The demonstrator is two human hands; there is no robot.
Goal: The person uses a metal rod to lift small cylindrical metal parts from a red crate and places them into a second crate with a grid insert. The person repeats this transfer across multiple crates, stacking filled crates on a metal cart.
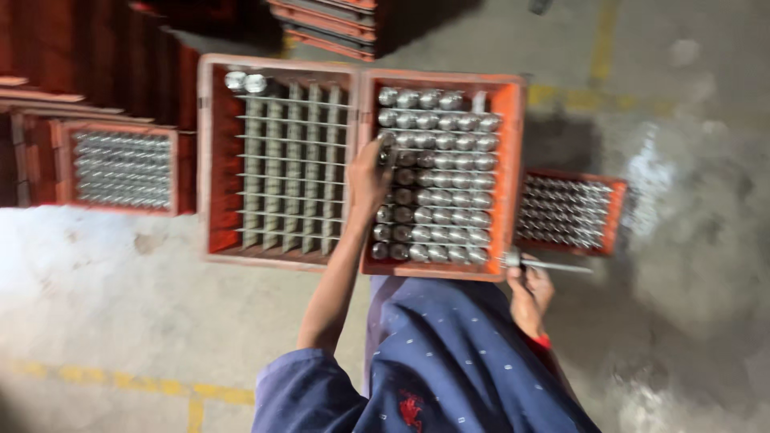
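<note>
Two orange crates stand side by side on the floor in front of me. The right crate (pixel 510 160) is packed with rows of shiny metal cylinders (pixel 449 192). My left hand (pixel 367 175) reaches over its left wall, fingers curled on one metal cylinder (pixel 388 145) in the leftmost column. The left crate (pixel 210 160) has a wire grid of mostly empty cells and two cylinders (pixel 245 82) in its far left corner. My right hand (pixel 529 295) is by the right crate's near right corner, closed on a thin metal rod (pixel 553 264). The picture is blurred.
A smaller orange crate of metal parts (pixel 120 168) lies at the left, another (pixel 571 212) at the right behind the full crate. Stacked orange crates (pixel 329 24) stand further back. The concrete floor has yellow painted lines (pixel 144 385). My blue garment (pixel 449 361) fills the bottom.
</note>
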